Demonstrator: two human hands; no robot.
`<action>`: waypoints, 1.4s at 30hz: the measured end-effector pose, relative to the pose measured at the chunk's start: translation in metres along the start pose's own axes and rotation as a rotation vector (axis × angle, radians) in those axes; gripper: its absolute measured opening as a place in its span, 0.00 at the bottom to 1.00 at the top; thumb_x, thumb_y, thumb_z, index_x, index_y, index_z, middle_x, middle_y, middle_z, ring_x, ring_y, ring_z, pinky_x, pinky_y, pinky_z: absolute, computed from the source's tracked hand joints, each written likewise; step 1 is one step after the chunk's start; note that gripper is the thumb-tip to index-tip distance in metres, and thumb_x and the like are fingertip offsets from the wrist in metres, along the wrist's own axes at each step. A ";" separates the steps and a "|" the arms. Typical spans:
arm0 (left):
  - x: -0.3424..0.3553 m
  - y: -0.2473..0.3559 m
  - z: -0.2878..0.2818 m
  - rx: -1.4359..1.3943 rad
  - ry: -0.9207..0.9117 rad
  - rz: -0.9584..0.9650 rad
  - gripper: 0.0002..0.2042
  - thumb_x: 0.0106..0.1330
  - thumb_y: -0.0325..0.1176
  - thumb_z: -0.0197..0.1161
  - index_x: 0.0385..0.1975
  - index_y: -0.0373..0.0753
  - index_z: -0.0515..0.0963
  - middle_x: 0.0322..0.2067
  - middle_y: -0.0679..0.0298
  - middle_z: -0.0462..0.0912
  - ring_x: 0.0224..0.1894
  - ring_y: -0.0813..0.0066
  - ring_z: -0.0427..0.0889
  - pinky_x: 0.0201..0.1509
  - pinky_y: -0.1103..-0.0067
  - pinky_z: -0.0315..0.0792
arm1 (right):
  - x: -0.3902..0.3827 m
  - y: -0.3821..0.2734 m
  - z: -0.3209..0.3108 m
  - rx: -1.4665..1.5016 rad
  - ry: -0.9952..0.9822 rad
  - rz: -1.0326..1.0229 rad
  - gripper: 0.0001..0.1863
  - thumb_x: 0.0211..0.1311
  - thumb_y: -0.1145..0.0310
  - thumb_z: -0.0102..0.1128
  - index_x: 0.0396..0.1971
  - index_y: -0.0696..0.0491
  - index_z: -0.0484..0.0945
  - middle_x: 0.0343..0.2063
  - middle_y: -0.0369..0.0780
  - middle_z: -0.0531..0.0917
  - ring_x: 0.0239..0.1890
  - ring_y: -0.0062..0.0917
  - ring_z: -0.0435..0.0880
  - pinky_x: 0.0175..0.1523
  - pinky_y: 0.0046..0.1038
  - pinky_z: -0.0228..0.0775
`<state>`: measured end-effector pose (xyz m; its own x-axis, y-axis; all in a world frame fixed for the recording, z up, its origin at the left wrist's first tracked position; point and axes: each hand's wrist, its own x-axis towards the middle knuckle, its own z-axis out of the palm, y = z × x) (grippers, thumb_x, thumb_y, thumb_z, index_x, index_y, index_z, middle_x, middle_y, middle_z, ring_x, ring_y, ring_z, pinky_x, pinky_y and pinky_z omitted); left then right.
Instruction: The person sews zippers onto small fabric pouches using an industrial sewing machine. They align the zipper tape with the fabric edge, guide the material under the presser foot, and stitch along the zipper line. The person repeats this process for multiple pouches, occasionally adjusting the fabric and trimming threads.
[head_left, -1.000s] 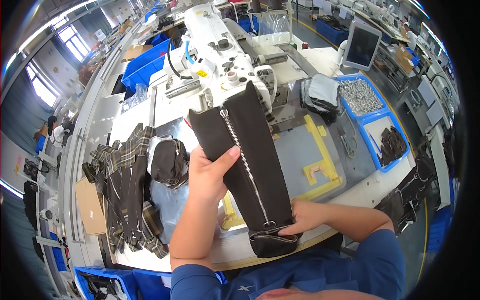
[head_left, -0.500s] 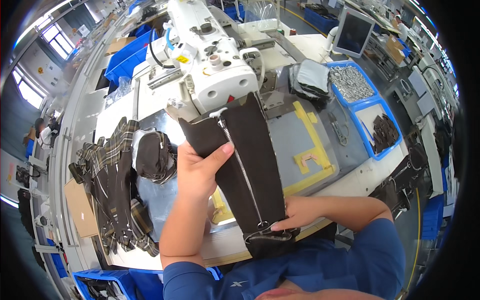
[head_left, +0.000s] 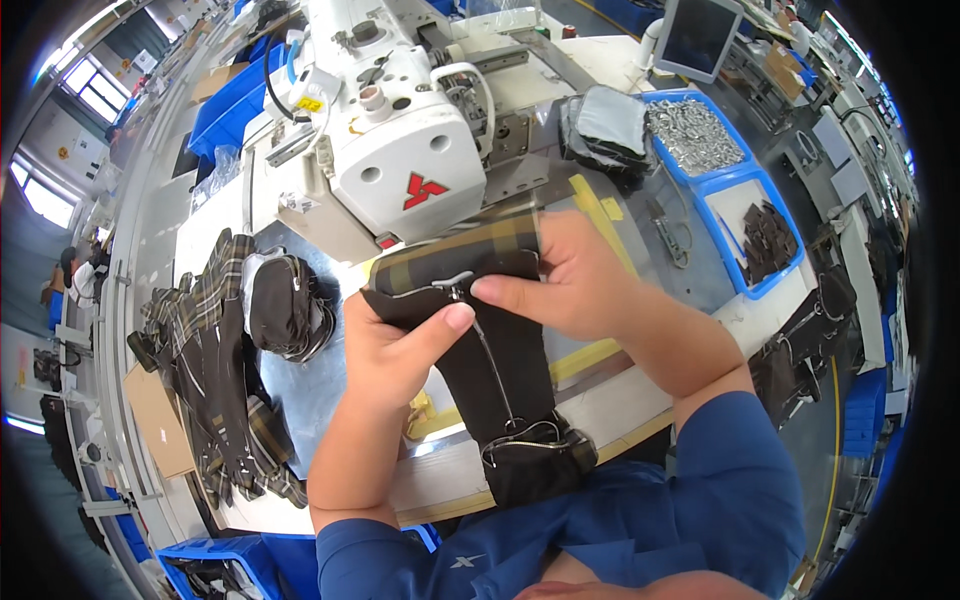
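Note:
A dark brown fabric piece [head_left: 525, 365] with a metal zipper down its middle hangs between my hands in front of the white sewing machine [head_left: 430, 160]. Its top edge is folded over, showing a plaid side [head_left: 465, 250]. My left hand [head_left: 392, 355] grips the left edge, thumb beside the zipper's upper end. At the right, my right hand [head_left: 580, 285] pinches the folded edge, its thumb near the same zipper end. Other fingers of both hands are hidden behind the fabric. The lower end, with a second curved zipper, rests near the table's front edge.
Dark and plaid pieces [head_left: 215, 370] lie at the left, beside a bundled dark stack [head_left: 290, 305]. Another stack [head_left: 605, 125] sits right of the machine. Blue trays hold metal parts [head_left: 695, 135] and brown scraps [head_left: 768, 240]. Snips [head_left: 668, 235] lie nearby; a monitor [head_left: 700, 38] stands behind.
My right hand has moved from the fabric's lower end up to its top edge. That edge is now folded over, with plaid showing. The view has shifted slightly.

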<state>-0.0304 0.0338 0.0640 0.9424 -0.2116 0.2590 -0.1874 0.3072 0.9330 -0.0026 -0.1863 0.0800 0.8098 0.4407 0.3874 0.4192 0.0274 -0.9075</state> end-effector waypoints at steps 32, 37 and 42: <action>-0.020 -0.024 0.010 0.718 -0.278 0.356 0.15 0.51 0.20 0.82 0.40 0.38 0.91 0.47 0.51 0.91 0.48 0.54 0.92 0.54 0.68 0.85 | -0.016 0.002 -0.026 -0.048 -0.180 0.215 0.21 0.54 0.63 0.77 0.47 0.55 0.87 0.38 0.43 0.90 0.38 0.32 0.86 0.48 0.34 0.78; -0.028 -0.026 0.012 0.846 0.132 0.346 0.23 0.44 0.27 0.89 0.41 0.42 0.86 0.42 0.63 0.87 0.40 0.61 0.85 0.44 0.71 0.79 | -0.010 -0.001 -0.028 0.062 -0.244 0.342 0.27 0.58 0.64 0.83 0.56 0.56 0.84 0.51 0.41 0.89 0.53 0.28 0.85 0.60 0.34 0.76; -0.026 -0.005 0.012 1.428 -0.047 1.060 0.16 0.49 0.35 0.80 0.40 0.53 0.89 0.42 0.77 0.79 0.44 0.71 0.75 0.51 0.71 0.67 | -0.013 0.005 -0.023 -0.160 -0.266 0.192 0.27 0.61 0.62 0.80 0.57 0.55 0.84 0.53 0.44 0.88 0.55 0.37 0.86 0.62 0.38 0.75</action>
<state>-0.0575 0.0262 0.0557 0.2664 -0.5090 0.8185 -0.7473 -0.6454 -0.1581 -0.0017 -0.2129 0.0738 0.7534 0.6430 0.1377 0.3459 -0.2094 -0.9146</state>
